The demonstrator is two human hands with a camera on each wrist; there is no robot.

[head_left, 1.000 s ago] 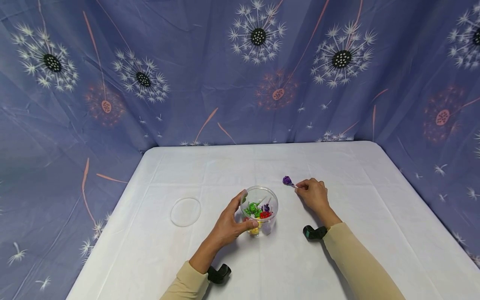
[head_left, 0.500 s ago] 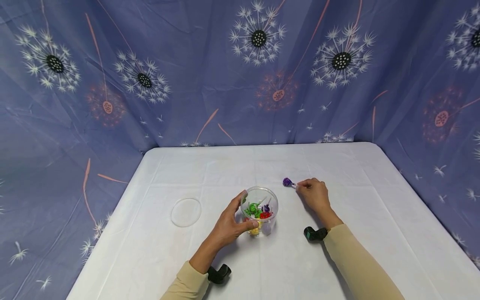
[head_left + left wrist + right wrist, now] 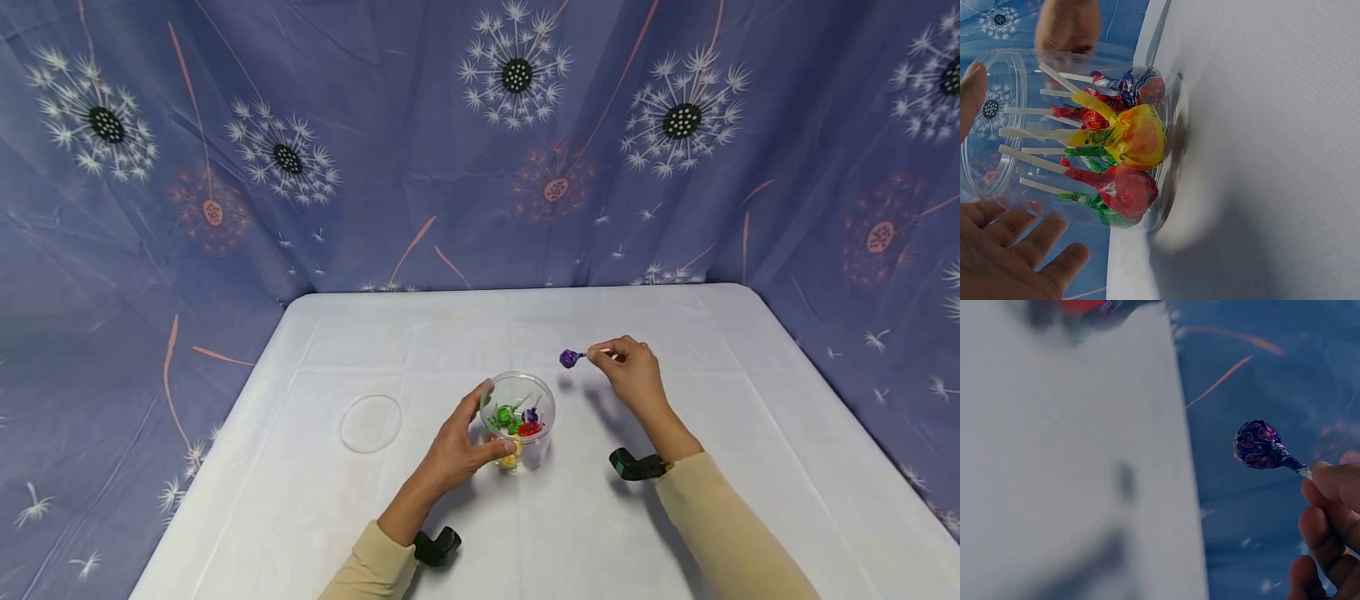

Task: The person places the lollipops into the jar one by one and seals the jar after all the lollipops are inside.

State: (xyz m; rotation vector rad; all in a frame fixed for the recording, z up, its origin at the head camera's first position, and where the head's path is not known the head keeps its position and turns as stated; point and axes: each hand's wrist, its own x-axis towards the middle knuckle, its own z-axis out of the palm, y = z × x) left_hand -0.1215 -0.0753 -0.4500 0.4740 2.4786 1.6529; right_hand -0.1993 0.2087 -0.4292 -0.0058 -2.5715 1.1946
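My left hand (image 3: pixel 453 454) holds a clear round plastic jar (image 3: pixel 553 421) on the white table, thumb on the near side and fingers round the far side. Inside the jar, in the left wrist view, several wrapped lollipops lean with sticks up: a yellow lollipop (image 3: pixel 1141 140), a red lollipop (image 3: pixel 1129 192), a blue-purple lollipop (image 3: pixel 1142 86), and green ones partly hidden behind. To the right of the jar, my right hand (image 3: pixel 633 375) pinches a purple-wrapped lollipop (image 3: pixel 568 358) by its white stick. The candy end points left, above the table with its shadow below.
A clear round lid (image 3: pixel 365 452) lies flat on the table (image 3: pixel 675 333) left of the jar. Black wrist cameras sit on both wrists. Behind the table hangs a blue curtain (image 3: pixel 420 167) with a dandelion print.
My right hand has lifted the purple lollipop off the table by its stick and shifted slightly back. The left hand and the jar have stayed in place.
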